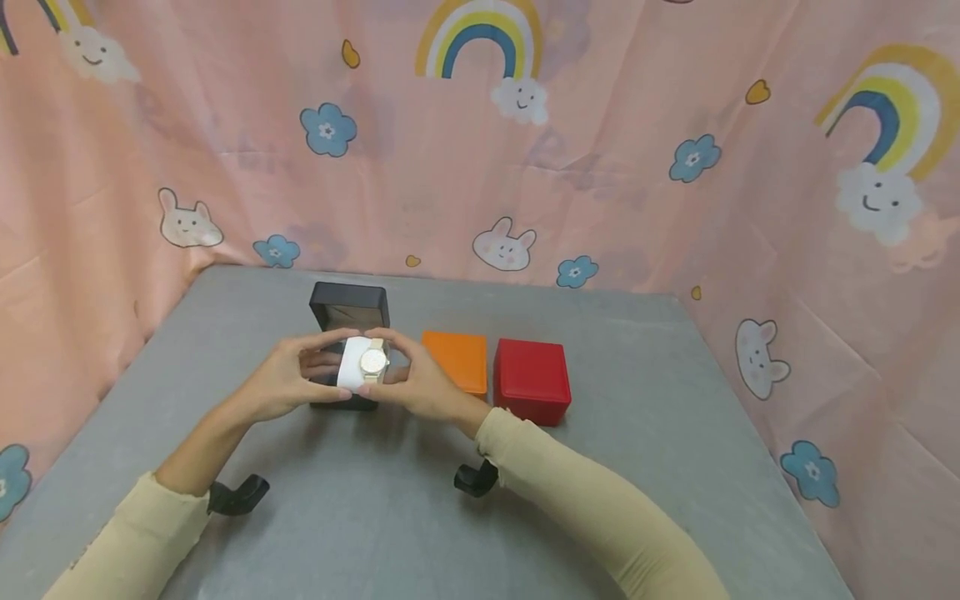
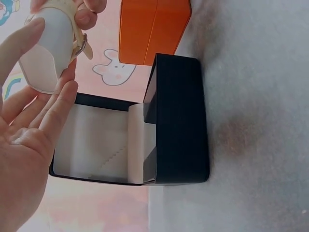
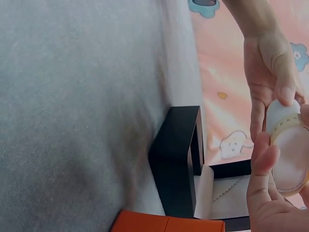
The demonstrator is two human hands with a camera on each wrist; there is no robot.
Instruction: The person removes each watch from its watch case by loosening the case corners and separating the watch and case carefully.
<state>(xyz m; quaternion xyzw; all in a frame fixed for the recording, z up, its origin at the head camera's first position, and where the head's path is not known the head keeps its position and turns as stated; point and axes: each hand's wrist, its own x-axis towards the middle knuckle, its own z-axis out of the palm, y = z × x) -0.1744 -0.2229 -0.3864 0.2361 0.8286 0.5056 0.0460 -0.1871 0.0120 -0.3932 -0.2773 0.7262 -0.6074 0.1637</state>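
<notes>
A wristwatch (image 1: 372, 362) with a pale dial and cream strap is wrapped round a white watch pillow (image 1: 349, 367). My left hand (image 1: 288, 375) grips the pillow's left end between thumb and fingers. From the other side my right hand (image 1: 427, 385) holds the watch, thumb and fingers at the strap's edges. In the left wrist view the strap's buckle (image 2: 80, 44) shows, fastened behind the pillow. Both hands are raised in front of a black watch box (image 1: 348, 298), whose lid stands up with a pale lining. The head view hides most of the box's base behind them.
Right of the black box stand an orange box (image 1: 457, 360) and a red box (image 1: 532, 379), both with lids down. All rest on a grey-covered table (image 1: 360, 517), backed by a pink patterned curtain (image 1: 630, 192). Black wrist mounts (image 1: 238, 496) stick out below the forearms.
</notes>
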